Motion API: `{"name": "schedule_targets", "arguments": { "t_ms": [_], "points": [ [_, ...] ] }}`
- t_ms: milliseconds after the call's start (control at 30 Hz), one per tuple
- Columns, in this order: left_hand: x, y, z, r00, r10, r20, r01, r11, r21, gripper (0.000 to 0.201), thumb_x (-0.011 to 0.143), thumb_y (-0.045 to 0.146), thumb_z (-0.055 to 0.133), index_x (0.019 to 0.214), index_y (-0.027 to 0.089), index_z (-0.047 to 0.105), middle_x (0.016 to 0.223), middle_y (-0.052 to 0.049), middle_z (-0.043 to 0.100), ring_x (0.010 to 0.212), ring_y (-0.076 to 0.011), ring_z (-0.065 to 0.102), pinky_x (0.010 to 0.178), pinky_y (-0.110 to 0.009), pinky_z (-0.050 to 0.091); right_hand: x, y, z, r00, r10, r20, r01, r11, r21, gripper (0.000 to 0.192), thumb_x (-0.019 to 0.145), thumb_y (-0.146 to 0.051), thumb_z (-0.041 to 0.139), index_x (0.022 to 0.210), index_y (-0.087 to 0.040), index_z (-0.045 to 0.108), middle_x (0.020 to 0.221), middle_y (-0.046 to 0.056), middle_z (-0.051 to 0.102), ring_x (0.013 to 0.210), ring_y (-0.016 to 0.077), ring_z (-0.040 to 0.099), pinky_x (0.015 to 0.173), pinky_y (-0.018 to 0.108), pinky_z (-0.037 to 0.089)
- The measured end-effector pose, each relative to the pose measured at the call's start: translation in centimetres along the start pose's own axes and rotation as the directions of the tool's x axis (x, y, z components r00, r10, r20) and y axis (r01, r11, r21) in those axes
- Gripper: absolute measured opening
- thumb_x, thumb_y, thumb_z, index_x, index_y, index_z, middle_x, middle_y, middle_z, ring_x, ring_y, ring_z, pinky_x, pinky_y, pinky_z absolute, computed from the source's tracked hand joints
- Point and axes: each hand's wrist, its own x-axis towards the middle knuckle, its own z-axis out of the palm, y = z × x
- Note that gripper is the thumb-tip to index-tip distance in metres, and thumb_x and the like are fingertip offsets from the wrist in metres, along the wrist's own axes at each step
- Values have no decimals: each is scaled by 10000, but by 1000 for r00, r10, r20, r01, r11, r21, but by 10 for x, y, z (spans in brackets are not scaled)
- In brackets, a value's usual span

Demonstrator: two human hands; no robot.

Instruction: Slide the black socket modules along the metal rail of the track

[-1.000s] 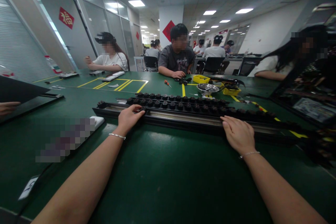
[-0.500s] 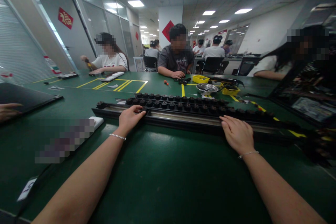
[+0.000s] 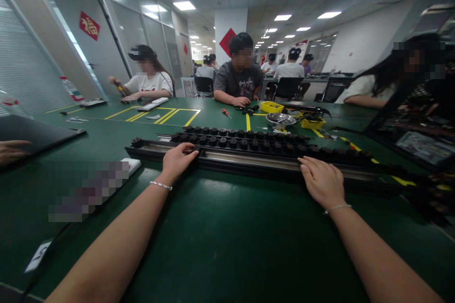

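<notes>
A long black rail (image 3: 249, 159) with a shiny metal channel lies across the table before me. Near its left end, my left hand (image 3: 177, 161) is closed, thumb and forefinger pinching a small black part (image 3: 196, 148) in the channel. My right hand (image 3: 322, 179) rests farther right, its fingers stretched over the rail's near edge with nothing held in them. Directly behind the rail run rows of round black knob-like pieces (image 3: 223, 142) on black strips. What lies under my right fingers is hidden.
Beyond the rows are a metal bowl (image 3: 280, 120), a yellow bin (image 3: 272, 107) and an orange screwdriver (image 3: 226, 113). A white power strip (image 3: 132, 166) lies left. Co-workers sit around the table; a person's hand (image 3: 13, 151) rests on a dark panel (image 3: 39, 132) at left.
My left hand has shifted very slightly right along the rail with the small black part. My right hand has stayed in place.
</notes>
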Motion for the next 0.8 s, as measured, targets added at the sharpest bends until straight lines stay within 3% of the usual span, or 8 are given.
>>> {"name": "schedule_targets", "arguments": {
  "t_ms": [800],
  "points": [
    [-4, 12, 3, 999, 15, 34, -15, 1000, 22, 312, 767, 451, 617, 1026, 280, 655, 875, 10, 729, 890, -187, 676, 772, -279, 487, 0, 0, 0, 1000, 3, 10, -3, 1000, 0, 458, 923, -410, 272, 1133, -233, 638, 1216, 46, 622, 1135, 238, 528, 962, 466, 329]
  ]
}}
